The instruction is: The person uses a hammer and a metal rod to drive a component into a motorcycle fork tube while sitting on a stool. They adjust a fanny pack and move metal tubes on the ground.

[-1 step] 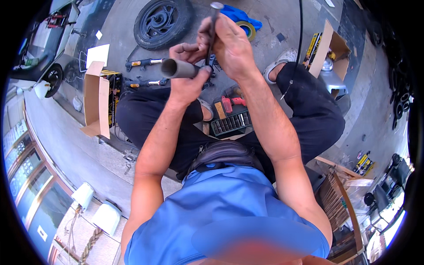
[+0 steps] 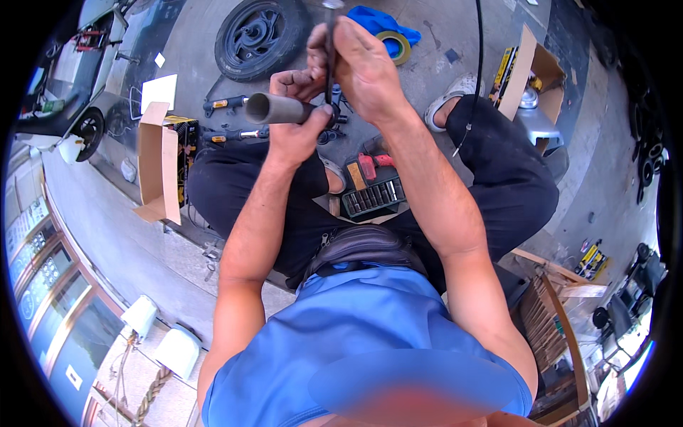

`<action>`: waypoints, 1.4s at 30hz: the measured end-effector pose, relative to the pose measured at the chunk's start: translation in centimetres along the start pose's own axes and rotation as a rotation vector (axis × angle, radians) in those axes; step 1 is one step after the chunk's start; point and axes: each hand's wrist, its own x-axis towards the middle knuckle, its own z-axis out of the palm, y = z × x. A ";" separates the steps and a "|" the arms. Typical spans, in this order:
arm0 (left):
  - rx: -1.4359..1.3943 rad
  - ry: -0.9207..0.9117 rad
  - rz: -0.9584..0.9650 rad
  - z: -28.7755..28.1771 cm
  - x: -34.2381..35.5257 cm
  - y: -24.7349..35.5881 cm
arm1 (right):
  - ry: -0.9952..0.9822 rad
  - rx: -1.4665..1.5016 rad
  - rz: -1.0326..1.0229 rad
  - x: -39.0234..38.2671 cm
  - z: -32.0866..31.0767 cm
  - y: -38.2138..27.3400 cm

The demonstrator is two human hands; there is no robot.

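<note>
A grey hollow tube (image 2: 281, 109) lies sideways in my left hand (image 2: 293, 139), its open end facing left and the thumb pressed along its dark right end. Upright beside that end stands a long dark metal rod (image 2: 330, 60) with a flat round head at its far tip. My right hand (image 2: 370, 75) is closed around the rod, fingertips curled to its left side. Where rod and tube meet, the fingers partly hide them, so I cannot tell if they are joined. Both hands are raised over the floor, in front of my bent legs.
A black wheel (image 2: 260, 39) lies far left of centre, with two shock absorbers (image 2: 235, 134) nearer. Beyond my right hand are tape (image 2: 395, 47) and blue cloth. A socket set (image 2: 373, 198) and a red tool (image 2: 368, 167) sit between my legs. Open cardboard boxes (image 2: 160, 164) flank me.
Both hands, with the tube and the rod, have shifted slightly left and a little farther away. The grips look the same.
</note>
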 end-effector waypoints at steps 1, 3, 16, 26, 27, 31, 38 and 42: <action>0.009 -0.039 -0.004 -0.9 0.3 0.0 | -0.016 -0.004 0.003 0.5 -0.2 0.2; 0.094 -0.134 -0.095 -2.9 0.4 -0.2 | -0.106 -0.104 0.015 1.1 -0.5 0.0; 0.131 -0.294 0.006 -2.9 1.3 0.1 | 0.099 -1.128 0.300 -2.2 -10.4 -2.5; 0.137 -0.351 0.052 -2.4 1.7 -0.2 | -0.608 -1.706 1.452 -12.9 -12.9 3.4; 0.126 -0.344 0.049 -2.5 1.6 -0.2 | -0.536 -1.529 1.530 -13.1 -13.7 3.4; 0.180 -0.366 0.081 -2.1 1.9 0.1 | -0.022 -1.029 1.739 -16.5 -19.2 6.6; 0.374 -0.397 0.159 -2.6 2.4 1.1 | 0.455 -1.433 1.564 -22.2 -21.3 15.1; 0.234 -0.334 0.041 -2.4 1.9 1.0 | 0.223 -1.648 1.294 -20.2 -21.8 15.5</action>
